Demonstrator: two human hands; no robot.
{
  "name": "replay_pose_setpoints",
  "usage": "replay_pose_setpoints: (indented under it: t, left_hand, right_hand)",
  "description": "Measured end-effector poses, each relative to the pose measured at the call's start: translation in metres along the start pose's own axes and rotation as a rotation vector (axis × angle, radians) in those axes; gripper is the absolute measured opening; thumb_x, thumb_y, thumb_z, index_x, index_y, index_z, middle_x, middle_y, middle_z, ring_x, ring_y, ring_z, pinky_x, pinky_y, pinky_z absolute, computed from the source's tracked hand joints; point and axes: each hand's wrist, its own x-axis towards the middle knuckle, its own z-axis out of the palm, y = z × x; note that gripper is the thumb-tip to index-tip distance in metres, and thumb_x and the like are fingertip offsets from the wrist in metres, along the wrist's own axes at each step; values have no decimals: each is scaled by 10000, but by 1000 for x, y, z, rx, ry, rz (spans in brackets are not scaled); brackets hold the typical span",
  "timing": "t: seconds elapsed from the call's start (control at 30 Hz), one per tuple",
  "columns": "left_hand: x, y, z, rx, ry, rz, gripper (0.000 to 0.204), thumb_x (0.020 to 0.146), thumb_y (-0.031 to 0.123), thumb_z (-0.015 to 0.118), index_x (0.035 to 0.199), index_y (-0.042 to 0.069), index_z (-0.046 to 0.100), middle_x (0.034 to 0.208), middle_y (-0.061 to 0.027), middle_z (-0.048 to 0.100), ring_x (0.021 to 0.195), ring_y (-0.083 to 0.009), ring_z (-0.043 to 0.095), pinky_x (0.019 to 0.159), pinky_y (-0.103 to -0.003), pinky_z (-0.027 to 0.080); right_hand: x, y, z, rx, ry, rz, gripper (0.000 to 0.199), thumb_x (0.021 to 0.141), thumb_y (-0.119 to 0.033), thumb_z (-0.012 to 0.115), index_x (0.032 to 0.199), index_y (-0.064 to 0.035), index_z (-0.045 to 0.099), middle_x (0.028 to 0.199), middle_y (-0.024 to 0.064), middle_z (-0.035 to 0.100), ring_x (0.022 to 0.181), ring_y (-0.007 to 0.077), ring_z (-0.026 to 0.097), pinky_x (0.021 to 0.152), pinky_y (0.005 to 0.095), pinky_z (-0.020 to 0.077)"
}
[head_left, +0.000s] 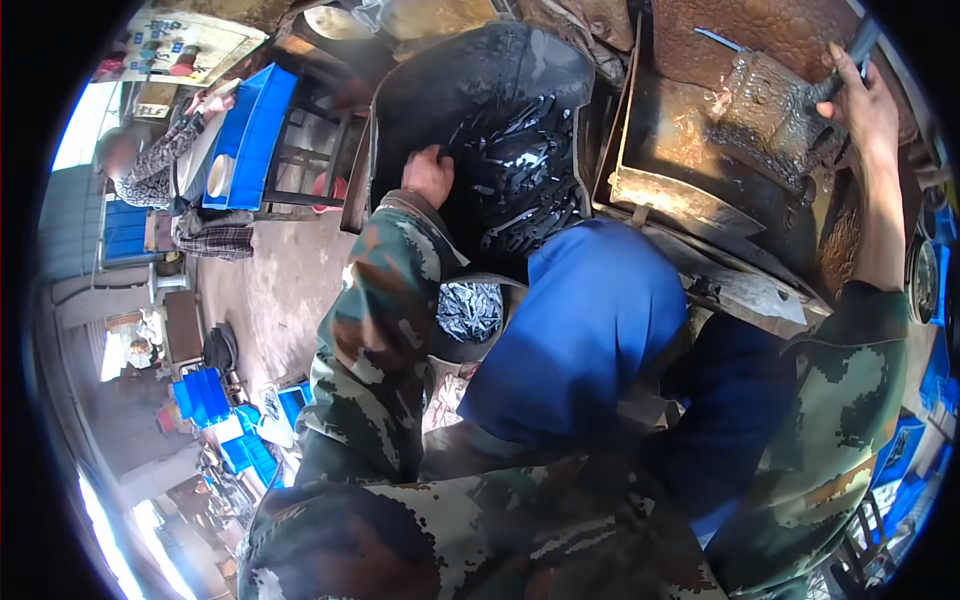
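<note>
My left hand [428, 175] is inside the near left part of a dark metal bin [470, 65]. Its fingers are curled, and whatever they may hold is hidden. Beside it lies a heap of slender, dark, oily metal pieces [525, 165], some glinting. At the upper right, my right hand [868, 105] is closed around a dark bar-shaped handle [863, 40]. That hand is over the far right side of an oily, brown-stained machine bed [765, 110], with a wet metal block on it.
A round container with shiny metal pieces [470, 310] stands below the bin, beside my blue-covered knee [600, 300]. A rusty metal tray edge [690, 200] borders the machine. Leftward, another person [160, 165] sits by a blue bin [255, 135]. Blue crates [205, 395] stand farther down.
</note>
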Motion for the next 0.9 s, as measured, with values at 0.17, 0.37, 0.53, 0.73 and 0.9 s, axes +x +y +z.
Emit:
replay_pose_setpoints:
  t: [0.17,0.37,0.53,0.73,0.9]
  left_hand:
    - [-10,-20,33,160,-79,-212,586,808,345,716,1255,-8,578,1200,-278,609,1126,-442,584,992,-484,465]
    - [3,-10,34,186,-146,-294,653,794,381,747,1297,24,534,1268,-288,530,1143,-467,573,986,-499,480]
    - [2,-2,26,185,-226,-287,636,807,385,743,1286,6,563,1272,-299,530,1205,-459,530,1016,-477,457]
    - [5,8,19,168,-246,-330,619,809,369,745,1294,26,574,1308,-279,529,1215,-436,534,1035,-467,445]
    - [7,8,19,144,-244,-330,619,821,372,738,1301,18,571,1327,-269,540,1239,-435,521,1053,-455,431]
  right_hand:
    - [-13,-12,3,87,50,-24,481,906,-437,704,1207,-64,665,726,-65,516,560,11,485,546,172,455]
    - [-7,-12,-4,38,3,-49,481,904,-471,682,1157,-62,676,1067,22,714,568,76,643,628,205,506]
    - [-8,-3,0,90,2,-28,457,899,-464,695,1138,-74,688,1007,19,704,560,56,627,623,183,489]
    - [-9,-6,-2,72,6,-27,418,898,-463,698,1090,-92,714,798,-11,613,545,45,611,603,183,474]
    - [-8,-6,-5,33,-11,-13,394,902,-451,697,1084,-102,716,660,-45,523,534,42,597,572,183,447]
